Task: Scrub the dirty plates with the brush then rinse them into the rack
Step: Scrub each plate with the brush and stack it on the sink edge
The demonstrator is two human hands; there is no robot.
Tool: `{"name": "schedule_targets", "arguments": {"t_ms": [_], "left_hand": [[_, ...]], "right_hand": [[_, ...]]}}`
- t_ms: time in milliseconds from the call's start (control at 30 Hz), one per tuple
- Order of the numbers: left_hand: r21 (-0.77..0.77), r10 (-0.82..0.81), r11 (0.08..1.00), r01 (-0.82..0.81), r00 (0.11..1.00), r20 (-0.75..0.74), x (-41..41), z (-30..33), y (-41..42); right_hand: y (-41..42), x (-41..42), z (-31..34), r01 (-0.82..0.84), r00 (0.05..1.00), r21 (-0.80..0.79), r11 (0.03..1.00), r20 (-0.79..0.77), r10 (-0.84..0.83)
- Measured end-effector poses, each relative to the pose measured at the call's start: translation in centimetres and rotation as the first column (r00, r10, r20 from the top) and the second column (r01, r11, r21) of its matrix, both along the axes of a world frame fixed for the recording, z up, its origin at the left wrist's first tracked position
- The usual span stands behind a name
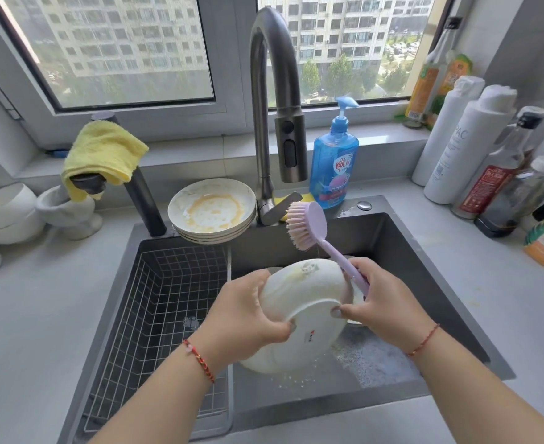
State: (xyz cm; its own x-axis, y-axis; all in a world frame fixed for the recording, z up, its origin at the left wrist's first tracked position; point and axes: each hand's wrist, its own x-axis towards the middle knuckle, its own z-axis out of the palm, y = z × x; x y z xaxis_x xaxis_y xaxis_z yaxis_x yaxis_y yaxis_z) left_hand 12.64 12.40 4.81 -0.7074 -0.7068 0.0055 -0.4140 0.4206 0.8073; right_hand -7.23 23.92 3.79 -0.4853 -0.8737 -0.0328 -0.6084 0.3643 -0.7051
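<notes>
A dark sink point(408, 251) is seen with a wire rack point(155, 302) set in its left part. Over the right basin, a white plate point(302, 312) is held tilted, underside toward the camera, gripped at its rim by the left hand point(242, 312). The brush point(315, 238) is clasped by the right hand point(383, 299), its long axis slanting up and left, bristles facing left.

Yellow cloth point(104, 155), blue soap bottle point(334, 161), perhaps condiment bottles point(495, 174) right.
</notes>
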Motion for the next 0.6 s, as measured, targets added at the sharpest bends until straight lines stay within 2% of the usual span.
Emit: {"name": "schedule_targets", "arguments": {"t_ms": [67, 133, 300, 367, 433, 500, 567, 600], "left_hand": [[-0.024, 0.055, 0.998, -0.056, 0.998, -0.02, 0.2, -0.3, -0.2], [-0.05, 0.116, 0.992, -0.117, 0.993, -0.028, 0.4, -0.5, -0.6], [-0.108, 0.175, 0.978, -0.178, 0.984, -0.038, 1.1, -0.3, -1.6], [-0.109, 0.177, 0.978, -0.179, 0.984, -0.028, 1.0, -0.4, -1.6], [-0.112, 0.174, 0.978, -0.175, 0.984, -0.019, 1.0, -0.4, -1.3], [-0.102, 0.192, 0.977, -0.189, 0.981, 0.013, 0.8, -0.8, -1.2], [-0.048, 0.249, 0.968, -0.247, 0.968, 0.034, 0.4, -1.0, -1.3], [-0.082, 0.247, 0.967, -0.24, 0.965, 0.085, 0.0, -1.0, -1.3]], "right_hand": [[-0.1, 0.2, 0.0, 0.048, 0.999, -0.068, 0.997, 0.012, -0.047], [0.2, 0.4, -0.1, 0.126, 0.989, -0.093, 0.988, 0.087, -0.118], [1.4, 1.6, -1.4, 0.251, 0.944, 0.033, 0.968, 0.214, -0.252], [1.4, 2.5, -1.2, 0.266, 0.937, 0.022, 0.964, 0.229, -0.263], [1.4, 3.6, 0.1, 0.221, 0.957, -0.05, 0.974, 0.206, -0.207], [1.9, 5.2, 2.3, 0.106, 0.978, -0.102, 0.989, 0.193, -0.085], [2.5, 7.1, 3.8, -0.041, 0.992, -0.053, 0.998, 0.119, 0.048], [2.8, 7.9, 4.1, -0.094, 0.992, 0.004, 0.996, 0.081, 0.094]]}}
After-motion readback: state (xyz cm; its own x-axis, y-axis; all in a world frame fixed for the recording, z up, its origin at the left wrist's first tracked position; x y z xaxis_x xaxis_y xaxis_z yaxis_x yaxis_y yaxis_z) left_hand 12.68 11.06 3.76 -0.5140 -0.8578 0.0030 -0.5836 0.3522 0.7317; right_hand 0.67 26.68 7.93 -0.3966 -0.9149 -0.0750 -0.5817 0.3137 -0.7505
